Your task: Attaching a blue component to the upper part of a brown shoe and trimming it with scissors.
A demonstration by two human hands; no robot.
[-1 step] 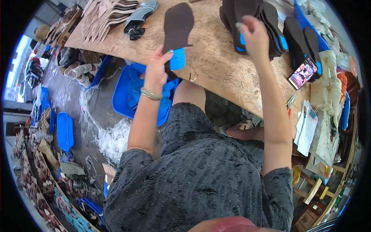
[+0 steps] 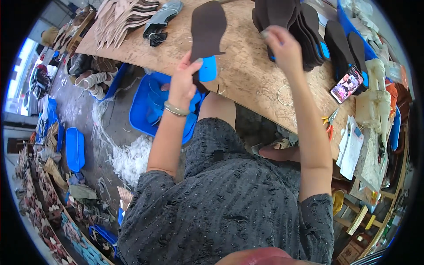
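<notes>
Dark insole (image 2: 208, 31) pinched in left hand (image 2: 182, 81), jutting forward.

We have a bare strip of table (image 2: 243, 73) between the insole (image 2: 208, 28) in the left hand (image 2: 183, 79) and the pile of dark insoles (image 2: 276, 13), open for a hand to pass. The right hand (image 2: 286, 49) blocks our way to the pile's near side, while the phone (image 2: 347, 85), snips (image 2: 331, 120) and papers (image 2: 350, 148) crowd the right; beige pieces (image 2: 115, 22) and a grey bundle (image 2: 164, 17) obstruct the far left.
</notes>
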